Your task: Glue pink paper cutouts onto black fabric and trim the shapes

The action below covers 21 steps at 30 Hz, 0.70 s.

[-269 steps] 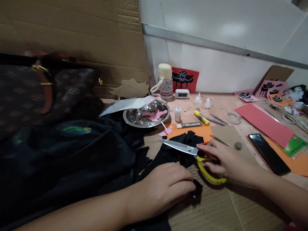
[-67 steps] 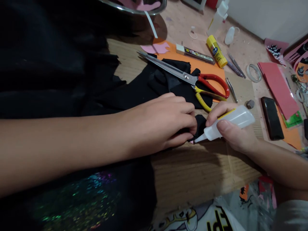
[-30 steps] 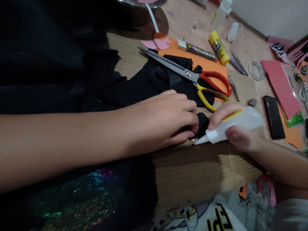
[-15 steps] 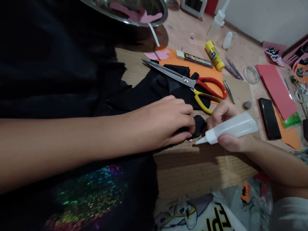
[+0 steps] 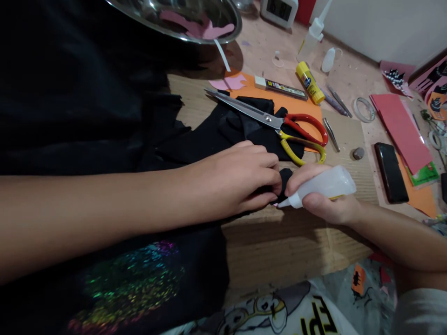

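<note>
My left hand (image 5: 237, 179) lies curled on a small piece of black fabric (image 5: 284, 179), pinching its edge against the cardboard (image 5: 296, 232). My right hand (image 5: 324, 200) grips a white glue bottle (image 5: 321, 186), with the nozzle tip touching the fabric right beside my left fingertips. More black cloth (image 5: 216, 132) spreads behind my left hand. Scissors (image 5: 279, 123) with red and yellow handles lie on that cloth, just beyond both hands.
A steel bowl (image 5: 181, 18) with pink cutouts sits at the top. An orange sheet (image 5: 293, 104), a yellow glue stick (image 5: 309, 83), tweezers (image 5: 331, 134), a black phone (image 5: 391, 172), red paper (image 5: 401, 125) and small glue bottles lie to the right. A large dark garment (image 5: 87, 116) fills the left.
My right hand has brought the glue bottle leftward until its nozzle meets the black fabric piece. My left hand has kept its hold. The camera has shifted slightly.
</note>
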### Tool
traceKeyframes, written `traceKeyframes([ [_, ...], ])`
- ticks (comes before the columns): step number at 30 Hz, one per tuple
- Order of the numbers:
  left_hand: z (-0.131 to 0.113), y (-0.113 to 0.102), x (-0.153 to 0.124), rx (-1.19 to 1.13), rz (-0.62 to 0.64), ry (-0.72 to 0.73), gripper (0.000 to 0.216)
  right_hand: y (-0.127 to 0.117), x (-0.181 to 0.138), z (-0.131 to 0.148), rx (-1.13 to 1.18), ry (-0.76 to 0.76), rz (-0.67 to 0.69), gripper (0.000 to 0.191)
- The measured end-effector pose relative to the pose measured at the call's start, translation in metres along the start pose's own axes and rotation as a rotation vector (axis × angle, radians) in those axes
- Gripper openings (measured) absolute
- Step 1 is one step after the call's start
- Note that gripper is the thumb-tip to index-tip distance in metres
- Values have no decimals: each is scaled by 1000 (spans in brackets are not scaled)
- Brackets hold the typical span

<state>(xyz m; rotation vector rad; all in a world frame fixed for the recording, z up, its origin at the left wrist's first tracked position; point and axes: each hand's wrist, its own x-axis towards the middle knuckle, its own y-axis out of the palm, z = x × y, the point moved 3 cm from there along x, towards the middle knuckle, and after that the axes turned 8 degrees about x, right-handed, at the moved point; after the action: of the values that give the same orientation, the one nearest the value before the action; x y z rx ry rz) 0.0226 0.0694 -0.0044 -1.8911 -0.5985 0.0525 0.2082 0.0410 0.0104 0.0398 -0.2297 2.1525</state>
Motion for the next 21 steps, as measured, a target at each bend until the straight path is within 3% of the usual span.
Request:
traceKeyframes([
  [21, 4, 3, -1, -14, 4, 19, 17, 0, 0, -1, -69, 51, 1, 39],
])
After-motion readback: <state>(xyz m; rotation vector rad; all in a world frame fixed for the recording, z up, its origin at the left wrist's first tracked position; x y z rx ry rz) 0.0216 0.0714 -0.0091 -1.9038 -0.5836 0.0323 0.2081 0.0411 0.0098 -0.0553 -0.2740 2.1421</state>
